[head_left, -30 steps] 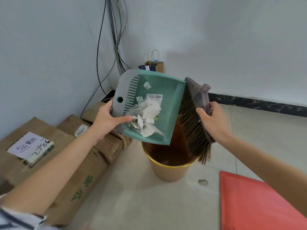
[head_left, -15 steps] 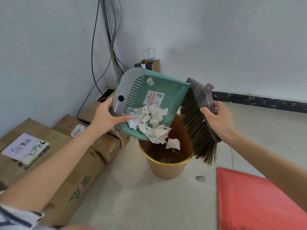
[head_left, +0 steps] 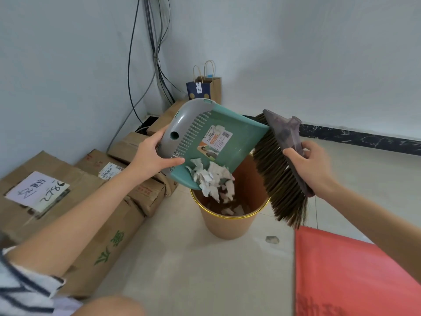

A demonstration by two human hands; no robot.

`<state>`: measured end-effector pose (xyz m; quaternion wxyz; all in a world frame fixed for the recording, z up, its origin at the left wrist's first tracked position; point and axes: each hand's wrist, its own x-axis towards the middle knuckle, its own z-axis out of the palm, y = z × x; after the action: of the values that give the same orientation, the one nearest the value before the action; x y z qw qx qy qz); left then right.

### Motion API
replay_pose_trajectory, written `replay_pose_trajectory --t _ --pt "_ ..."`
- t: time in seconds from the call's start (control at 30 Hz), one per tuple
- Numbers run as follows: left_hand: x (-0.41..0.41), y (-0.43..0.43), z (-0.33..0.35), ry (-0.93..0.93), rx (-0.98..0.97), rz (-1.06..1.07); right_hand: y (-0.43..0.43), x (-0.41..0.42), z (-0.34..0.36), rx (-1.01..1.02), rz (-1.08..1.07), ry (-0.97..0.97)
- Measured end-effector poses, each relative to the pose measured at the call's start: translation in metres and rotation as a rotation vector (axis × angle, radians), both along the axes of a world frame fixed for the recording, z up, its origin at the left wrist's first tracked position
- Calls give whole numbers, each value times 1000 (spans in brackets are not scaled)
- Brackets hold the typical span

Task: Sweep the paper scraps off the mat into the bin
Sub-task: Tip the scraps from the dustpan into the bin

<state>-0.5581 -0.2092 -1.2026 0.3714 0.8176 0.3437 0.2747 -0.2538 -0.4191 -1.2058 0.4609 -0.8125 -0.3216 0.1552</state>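
My left hand (head_left: 151, 157) grips the grey back edge of a green dustpan (head_left: 230, 153), tilted steeply over a tan bin with a gold rim (head_left: 227, 226). White paper scraps (head_left: 213, 179) slide off the pan's lower lip and drop into the bin; a few lie inside it. My right hand (head_left: 313, 166) holds a brush head (head_left: 276, 169) by its dark plastic back, bristles hanging down beside the pan and over the bin's right rim. The red mat (head_left: 350, 274) lies on the floor at the lower right. One stray scrap (head_left: 272, 239) rests on the floor between bin and mat.
Cardboard boxes (head_left: 75, 201) line the left wall, close to the bin. Cables (head_left: 157, 53) run down the corner. Paper bags (head_left: 206, 87) stand against the far wall. Pale tiled floor (head_left: 193, 270) spreads in front of the bin.
The dustpan has tipped further; the scraps slid from its middle to its lip and now fall into the bin. The brush stays beside the pan.
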Motion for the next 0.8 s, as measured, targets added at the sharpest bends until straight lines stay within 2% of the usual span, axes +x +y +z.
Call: replay_pose_trajectory --t 0.53,0.8 --pt "10 -14 7 -11 105 -13 -20 7 -7 61 34 49" --pt "17 -14 15 -57 63 -35 -21 5 2 135 -11 17"
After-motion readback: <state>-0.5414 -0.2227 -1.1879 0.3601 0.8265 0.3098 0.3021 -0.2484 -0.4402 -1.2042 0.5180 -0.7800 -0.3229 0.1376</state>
